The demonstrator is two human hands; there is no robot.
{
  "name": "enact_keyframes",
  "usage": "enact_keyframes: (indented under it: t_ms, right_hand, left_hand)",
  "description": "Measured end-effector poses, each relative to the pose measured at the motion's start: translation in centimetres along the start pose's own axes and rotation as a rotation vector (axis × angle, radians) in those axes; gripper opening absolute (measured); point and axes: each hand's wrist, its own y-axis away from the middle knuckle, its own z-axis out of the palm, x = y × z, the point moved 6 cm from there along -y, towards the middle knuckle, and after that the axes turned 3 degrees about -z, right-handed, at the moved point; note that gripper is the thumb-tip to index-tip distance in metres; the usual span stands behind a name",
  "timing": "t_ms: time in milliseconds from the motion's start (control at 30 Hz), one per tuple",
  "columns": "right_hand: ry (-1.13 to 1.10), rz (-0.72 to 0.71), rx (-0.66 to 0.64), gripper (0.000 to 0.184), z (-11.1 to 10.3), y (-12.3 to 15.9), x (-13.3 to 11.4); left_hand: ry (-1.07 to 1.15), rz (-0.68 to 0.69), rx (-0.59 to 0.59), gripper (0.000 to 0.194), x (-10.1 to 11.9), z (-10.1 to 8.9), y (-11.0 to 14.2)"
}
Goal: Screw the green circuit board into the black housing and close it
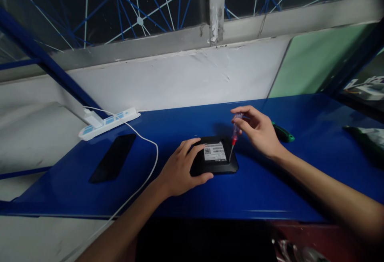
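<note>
A flat black device [222, 167] with a white printed label [215, 152] lies on the blue table. My left hand [183, 168] grips its left side, the thumb along the near edge and the fingers over the top. My right hand [259, 128] is closed on a screwdriver [235, 132] with a clear purplish handle and a red collar. The screwdriver stands nearly upright, its tip at the right part of the device beside the label. Whether the tip sits in a screw is too small to tell.
To the left lie a black phone-like slab [113, 158] and a white power strip [111, 123] with a plugged-in adapter. A white cable [154, 146] runs across the table [255, 198] toward its front edge. Behind my right hand lies a green-and-black tool handle [283, 132].
</note>
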Motion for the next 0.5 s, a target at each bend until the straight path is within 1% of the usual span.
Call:
enact_keyframes:
  t_ms: [300, 400, 500]
  right_hand:
    - [0.216, 0.032, 0.006, 0.026, -0.4, -0.2, 1.0]
    - [0.242, 0.049, 0.039, 0.026, -0.7, -0.3, 1.4]
    - [0.207, 0.061, 0.092, 0.026, -1.3, -0.6, 1.9]
  left_hand:
    - [-0.01, 0.0, -0.017, 0.065, -0.1, 0.1, 0.0]
    - [0.001, 0.002, -0.013, 0.065, -0.1, 0.1, 0.0]
    - [0.002, 0.001, 0.009, 0.064, 0.1, 0.0, 0.1]
